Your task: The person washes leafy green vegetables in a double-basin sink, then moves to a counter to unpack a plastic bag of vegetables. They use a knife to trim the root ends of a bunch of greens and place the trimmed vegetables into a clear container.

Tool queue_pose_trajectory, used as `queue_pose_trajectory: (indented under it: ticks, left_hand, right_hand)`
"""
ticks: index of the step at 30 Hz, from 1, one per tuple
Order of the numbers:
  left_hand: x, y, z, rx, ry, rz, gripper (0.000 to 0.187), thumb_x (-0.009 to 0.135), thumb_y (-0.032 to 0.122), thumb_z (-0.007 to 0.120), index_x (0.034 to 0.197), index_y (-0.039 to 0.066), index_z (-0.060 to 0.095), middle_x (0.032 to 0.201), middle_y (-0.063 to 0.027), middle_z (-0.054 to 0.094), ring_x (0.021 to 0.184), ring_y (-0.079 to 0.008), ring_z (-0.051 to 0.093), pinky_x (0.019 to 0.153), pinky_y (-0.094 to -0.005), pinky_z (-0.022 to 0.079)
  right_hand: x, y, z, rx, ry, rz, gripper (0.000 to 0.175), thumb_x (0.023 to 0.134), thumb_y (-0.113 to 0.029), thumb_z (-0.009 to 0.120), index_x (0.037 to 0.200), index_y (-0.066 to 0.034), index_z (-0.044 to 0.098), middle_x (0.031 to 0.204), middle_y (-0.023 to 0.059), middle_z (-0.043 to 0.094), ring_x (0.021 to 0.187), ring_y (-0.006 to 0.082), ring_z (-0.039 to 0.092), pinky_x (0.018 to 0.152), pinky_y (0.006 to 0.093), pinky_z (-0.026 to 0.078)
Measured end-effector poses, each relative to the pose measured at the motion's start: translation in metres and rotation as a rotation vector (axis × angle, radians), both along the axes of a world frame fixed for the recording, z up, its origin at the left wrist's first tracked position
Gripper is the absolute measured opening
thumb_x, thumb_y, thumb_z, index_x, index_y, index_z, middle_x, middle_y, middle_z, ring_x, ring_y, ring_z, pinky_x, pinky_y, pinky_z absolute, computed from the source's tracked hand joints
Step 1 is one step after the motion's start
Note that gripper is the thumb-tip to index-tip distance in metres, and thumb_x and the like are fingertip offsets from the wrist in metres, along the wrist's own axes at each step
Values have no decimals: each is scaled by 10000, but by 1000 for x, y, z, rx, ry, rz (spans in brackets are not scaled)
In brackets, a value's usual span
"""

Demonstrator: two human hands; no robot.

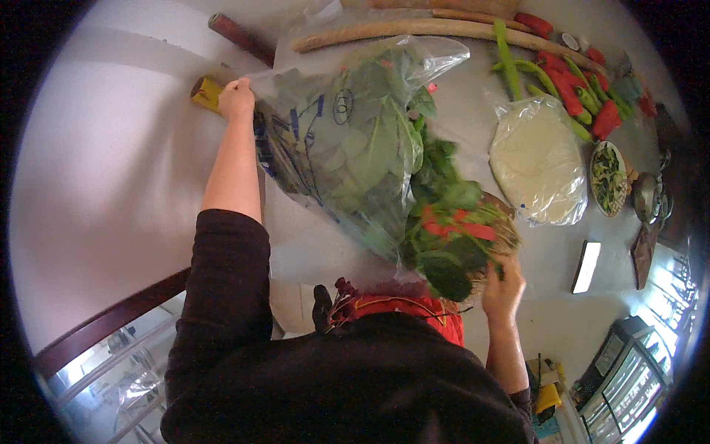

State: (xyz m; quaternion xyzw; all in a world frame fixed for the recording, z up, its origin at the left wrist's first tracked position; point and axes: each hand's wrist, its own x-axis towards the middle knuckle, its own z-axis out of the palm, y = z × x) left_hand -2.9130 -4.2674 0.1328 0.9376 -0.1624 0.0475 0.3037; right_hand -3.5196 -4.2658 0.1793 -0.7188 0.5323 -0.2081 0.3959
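A large clear plastic bag (344, 144) with blue print, filled with leafy greens, spans the space before me. My left hand (237, 100) grips its upper left edge, close to a yellow cylindrical container (205, 94). At the lower right, my right hand (505, 286) holds the root end of a bunch of leafy greens (452, 261) tied with red tape. Leaves of this bunch lie against the bag's right side; whether some are inside it I cannot tell. The bunch is slightly blurred.
Beyond the bag lies a long wooden pole (421, 28). To the right are green peppers (535, 72), red peppers (566, 89), dough-like pale food in plastic (538, 161), an oval dish of cut greens (607, 177), a phone (586, 266) and a metal pan (645, 197).
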Motion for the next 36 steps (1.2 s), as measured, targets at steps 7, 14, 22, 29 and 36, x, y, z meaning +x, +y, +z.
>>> queue_pose_trajectory:
  ticks: [7,14,22,29,36]
  left_hand:
    - [67,43,10,-129,-143,45,266,827,260,620,908,15,685,846,-130,677,811,-232,636,748,-344,476]
    - [96,52,19,-97,243,-126,370,824,314,625,1035,10,642,1004,-144,638,940,-239,589,830,-347,441]
    - [-162,2,91,-308,-428,-876,538,771,149,656,1245,7,448,1297,-208,438,1227,-330,405,1026,-397,325]
    - [-322,54,57,-84,199,-1204,839,762,351,686,1386,5,246,1422,-229,269,1303,-357,309,1052,-439,289]
    - [-308,146,-1,862,-119,-1289,798,694,505,690,1336,113,424,1421,-160,328,1354,-307,228,1103,-540,71]
  right_hand:
    - [-76,20,-33,241,-162,-610,218,870,-21,550,1081,24,583,917,58,612,814,106,536,706,267,473]
    - [-123,18,-39,265,162,-193,272,869,-33,494,1128,-11,572,866,74,613,775,130,553,707,283,461]
    - [-133,-2,-54,230,147,-158,281,875,-35,497,1147,-8,562,829,82,637,759,129,563,713,286,461]
    - [-140,-5,-66,178,199,-162,248,876,-71,507,1100,-7,591,805,42,600,717,96,518,658,262,441]
    - [-165,-45,-60,237,195,-87,313,868,-39,494,1172,-13,565,938,98,634,833,155,568,759,284,452]
